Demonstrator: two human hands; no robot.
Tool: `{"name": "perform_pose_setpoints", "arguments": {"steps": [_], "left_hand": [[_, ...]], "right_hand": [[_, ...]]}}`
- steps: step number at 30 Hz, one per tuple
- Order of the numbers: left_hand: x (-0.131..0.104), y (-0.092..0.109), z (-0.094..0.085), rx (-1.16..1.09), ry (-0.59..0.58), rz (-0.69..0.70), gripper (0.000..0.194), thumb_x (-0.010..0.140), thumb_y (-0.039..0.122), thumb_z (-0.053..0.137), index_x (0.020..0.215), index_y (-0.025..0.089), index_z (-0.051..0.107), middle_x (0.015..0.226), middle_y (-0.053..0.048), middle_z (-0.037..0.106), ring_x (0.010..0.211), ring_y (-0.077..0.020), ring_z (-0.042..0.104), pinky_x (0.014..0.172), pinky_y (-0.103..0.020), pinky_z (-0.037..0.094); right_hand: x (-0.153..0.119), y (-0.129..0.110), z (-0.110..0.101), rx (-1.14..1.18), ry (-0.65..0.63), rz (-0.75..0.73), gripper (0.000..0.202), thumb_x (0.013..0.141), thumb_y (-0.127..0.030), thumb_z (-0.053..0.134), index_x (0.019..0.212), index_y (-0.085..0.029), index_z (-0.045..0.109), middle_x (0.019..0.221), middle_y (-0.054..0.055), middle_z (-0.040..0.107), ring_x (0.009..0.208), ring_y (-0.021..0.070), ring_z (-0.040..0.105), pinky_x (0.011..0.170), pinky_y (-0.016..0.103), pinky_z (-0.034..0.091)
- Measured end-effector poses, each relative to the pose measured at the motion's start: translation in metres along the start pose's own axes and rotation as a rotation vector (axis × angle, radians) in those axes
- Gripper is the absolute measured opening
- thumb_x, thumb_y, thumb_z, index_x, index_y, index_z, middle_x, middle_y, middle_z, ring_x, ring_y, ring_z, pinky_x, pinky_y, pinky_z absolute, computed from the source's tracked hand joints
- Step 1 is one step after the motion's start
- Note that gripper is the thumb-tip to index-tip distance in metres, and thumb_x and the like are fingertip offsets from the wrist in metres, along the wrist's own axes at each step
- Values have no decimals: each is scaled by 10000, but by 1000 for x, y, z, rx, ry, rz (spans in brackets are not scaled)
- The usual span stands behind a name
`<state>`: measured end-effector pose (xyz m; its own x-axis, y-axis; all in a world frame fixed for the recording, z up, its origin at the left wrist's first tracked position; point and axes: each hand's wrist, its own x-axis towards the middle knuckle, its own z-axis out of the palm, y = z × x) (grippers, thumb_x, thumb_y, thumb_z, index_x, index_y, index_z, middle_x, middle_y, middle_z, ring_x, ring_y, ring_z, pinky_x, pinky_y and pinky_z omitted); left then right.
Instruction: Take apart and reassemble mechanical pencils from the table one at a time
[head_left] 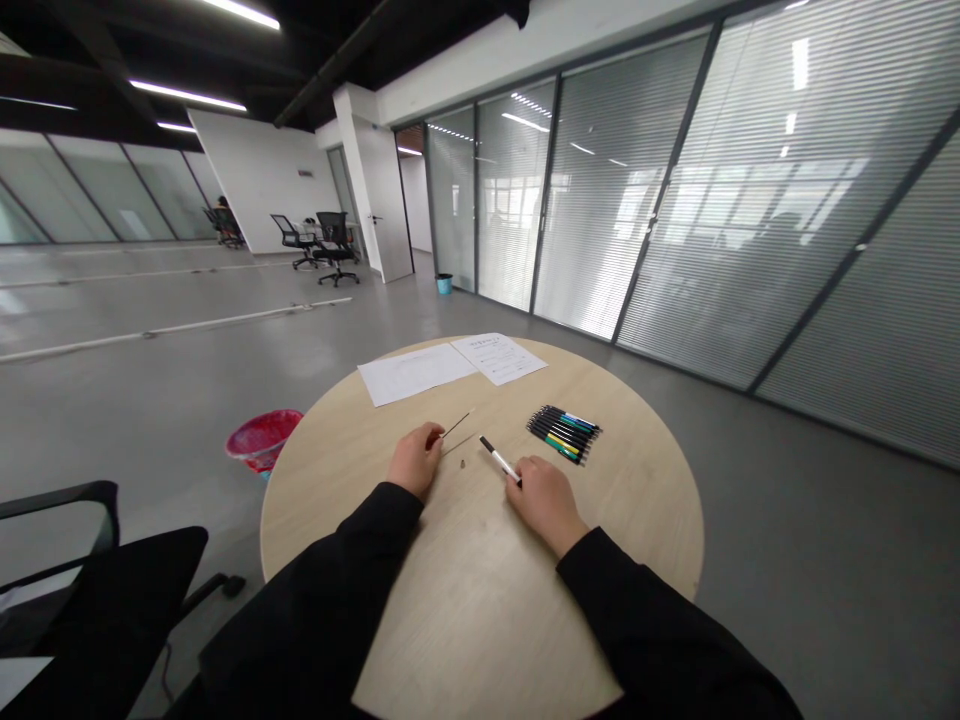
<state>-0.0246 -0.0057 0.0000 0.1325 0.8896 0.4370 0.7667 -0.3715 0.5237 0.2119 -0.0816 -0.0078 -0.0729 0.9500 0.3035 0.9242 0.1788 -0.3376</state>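
My left hand (417, 458) is closed, pinching a thin dark pen refill (457, 424) that points up and right. Below it runs another thin line on the table, perhaps its shadow; I cannot tell. In my right hand (548, 500) is a white pen barrel (500, 459) with a black end, tilted toward the upper left. A tiny dark piece (463, 463), too small to name, lies between the two hands. To the right of them, a row of several black pens (564, 433), some with blue, green or yellow parts, lies side by side.
The hands are over a round wooden table (322, 500). Two paper sheets (416, 374) lie at its far edge, one printed. A red basin-like bin (264, 438) stands on the floor at left, near a black chair (97, 600). Glass partitions with blinds (592, 230) line the right.
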Motion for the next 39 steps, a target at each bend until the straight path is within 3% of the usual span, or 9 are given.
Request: {"name": "perform_pose_setpoints", "arguments": {"steps": [3,7,10,17,39], "left_hand": [[0,3,-2,-96,12,-41,208,844,277,526,953,174,671,863,-59,723,763,-198,650,755,-326,511],[1,5,-3,-207,22,-77,216,824,329,557,883,170,692,796,-44,712,727,-190,637,731,-318,502],[2,2,-1,-307,41,-126,224,804,345,577,868,163,690,743,-34,693,688,-182,625,689,-306,489],[4,-1,0,-471,89,-192,218,764,338,612,857,156,688,713,-23,680,684,-174,634,675,-291,482],[4,3,-1,-510,-15,-107,216,762,346,607,832,158,686,686,-19,655,666,-164,607,660,-284,472]], "right_hand": [[5,19,2,265,56,28,190,863,-278,593,700,-184,620,714,40,656,693,166,601,660,256,415],[12,44,8,693,94,82,207,856,-361,578,805,-173,647,721,33,673,632,155,607,587,242,442],[16,60,13,820,65,122,227,819,-390,609,825,-167,654,672,18,657,582,150,597,553,243,441],[21,78,17,896,36,138,220,784,-384,637,817,-167,660,602,-13,610,531,136,541,517,239,411],[20,74,15,781,64,85,195,812,-368,620,790,-180,665,624,-11,621,566,142,542,553,241,414]]}}
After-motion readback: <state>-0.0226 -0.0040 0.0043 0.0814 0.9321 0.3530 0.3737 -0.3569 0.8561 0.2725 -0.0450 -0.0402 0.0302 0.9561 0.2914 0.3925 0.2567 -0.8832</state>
